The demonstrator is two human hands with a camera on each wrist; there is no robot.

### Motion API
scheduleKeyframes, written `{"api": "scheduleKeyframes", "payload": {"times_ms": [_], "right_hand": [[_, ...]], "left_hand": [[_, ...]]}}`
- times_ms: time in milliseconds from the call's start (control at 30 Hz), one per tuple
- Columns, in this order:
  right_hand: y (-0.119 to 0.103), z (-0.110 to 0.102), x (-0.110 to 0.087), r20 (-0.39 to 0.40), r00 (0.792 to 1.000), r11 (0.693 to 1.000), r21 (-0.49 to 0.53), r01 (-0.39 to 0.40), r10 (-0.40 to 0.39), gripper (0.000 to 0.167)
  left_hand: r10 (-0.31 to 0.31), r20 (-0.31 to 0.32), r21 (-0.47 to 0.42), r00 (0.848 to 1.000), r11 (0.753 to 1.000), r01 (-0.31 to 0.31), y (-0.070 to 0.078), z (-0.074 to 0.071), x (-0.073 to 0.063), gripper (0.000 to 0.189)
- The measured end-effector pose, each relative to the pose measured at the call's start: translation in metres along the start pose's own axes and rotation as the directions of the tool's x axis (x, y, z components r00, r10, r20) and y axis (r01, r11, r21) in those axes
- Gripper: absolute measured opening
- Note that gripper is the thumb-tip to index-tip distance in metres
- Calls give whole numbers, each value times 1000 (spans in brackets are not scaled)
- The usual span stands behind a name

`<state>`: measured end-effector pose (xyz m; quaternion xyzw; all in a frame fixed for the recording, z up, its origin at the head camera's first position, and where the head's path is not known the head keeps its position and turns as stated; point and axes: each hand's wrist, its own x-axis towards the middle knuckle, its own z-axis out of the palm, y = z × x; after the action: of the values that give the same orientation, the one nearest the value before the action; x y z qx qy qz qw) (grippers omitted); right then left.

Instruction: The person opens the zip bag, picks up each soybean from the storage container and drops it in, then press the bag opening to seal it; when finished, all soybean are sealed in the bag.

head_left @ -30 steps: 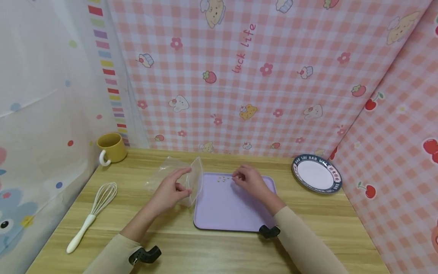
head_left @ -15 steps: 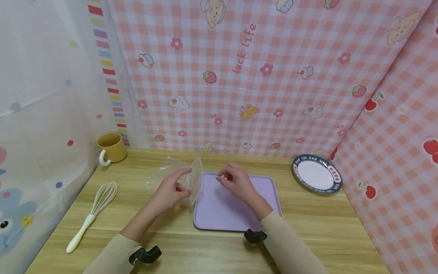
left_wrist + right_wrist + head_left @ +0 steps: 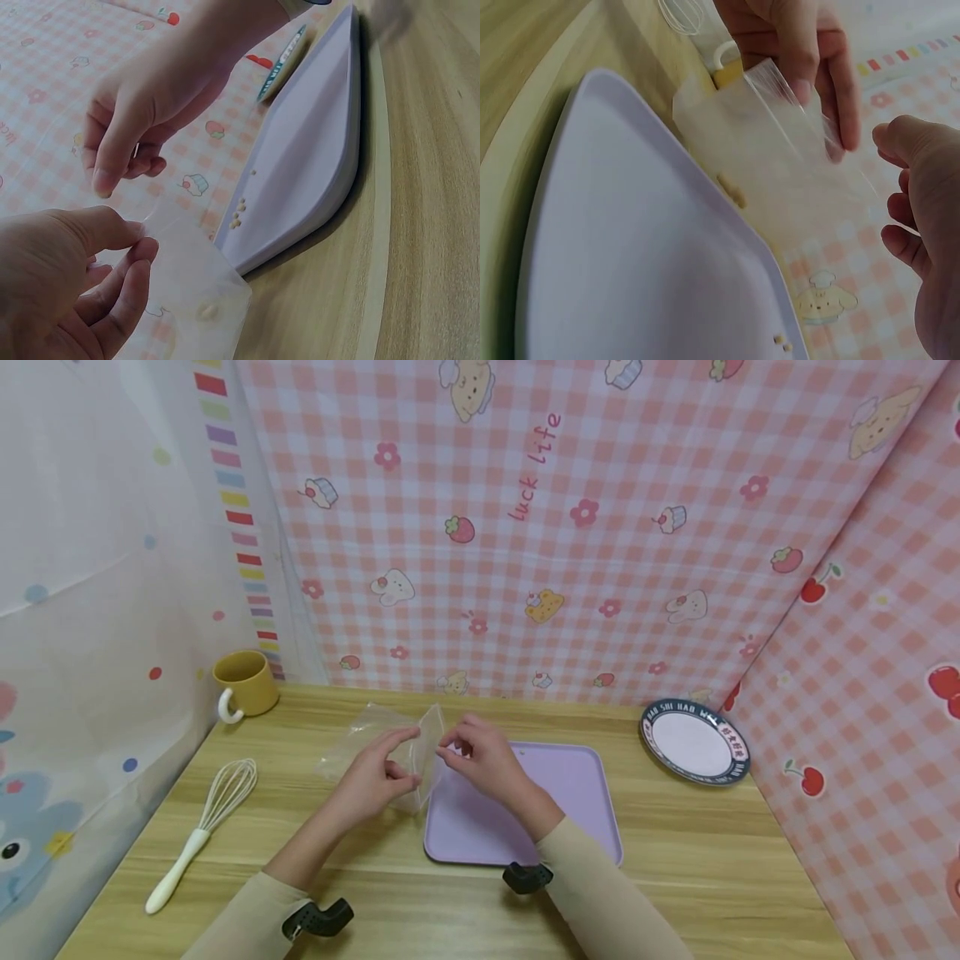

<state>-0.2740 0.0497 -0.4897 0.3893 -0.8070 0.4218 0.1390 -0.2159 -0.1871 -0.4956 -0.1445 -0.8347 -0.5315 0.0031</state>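
My left hand (image 3: 372,777) grips a clear plastic bag (image 3: 430,745) by its mouth, thumb on one side and fingers on the other. Through the film, a small clump of beans (image 3: 731,190) shows low in the bag. Right at the bag's mouth is my right hand (image 3: 483,762), thumb and forefinger together in a pinch; a bean between them is hidden by the fingertips. Below it lies a lilac tray (image 3: 517,818), its left end beside the bag. Several small yellowish beans (image 3: 237,217) are scattered near the tray's far edge.
A yellow mug (image 3: 251,685) with a white handle stands at the back left. In front of it lies a white whisk (image 3: 197,839). At the back right, a dark-rimmed plate (image 3: 696,741) sits near the checked cloth wall (image 3: 570,560).
My right hand has moved left across the tray, from the beans at its far edge to the bag's mouth. The left hand and the bag have stayed in place.
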Motion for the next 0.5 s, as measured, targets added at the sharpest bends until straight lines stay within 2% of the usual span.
{"api": "scheduleKeyframes", "payload": {"times_ms": [133,333,500], "right_hand": [[-6,5,4,27,1000,1000,-16,14,-14,4],[-9,8,8,60,998,999,-34,-5,8,5],[-10,10,10,61,998,999,-49,-5,8,6]], "left_hand": [[-1,-3,6,1000,1000,2,-1,-1,0,78],[7,-3,15,1000,1000,-7,-3,-2,0,77],[6,-5,11,1000,1000,-5,-3,-2,0,78]]}}
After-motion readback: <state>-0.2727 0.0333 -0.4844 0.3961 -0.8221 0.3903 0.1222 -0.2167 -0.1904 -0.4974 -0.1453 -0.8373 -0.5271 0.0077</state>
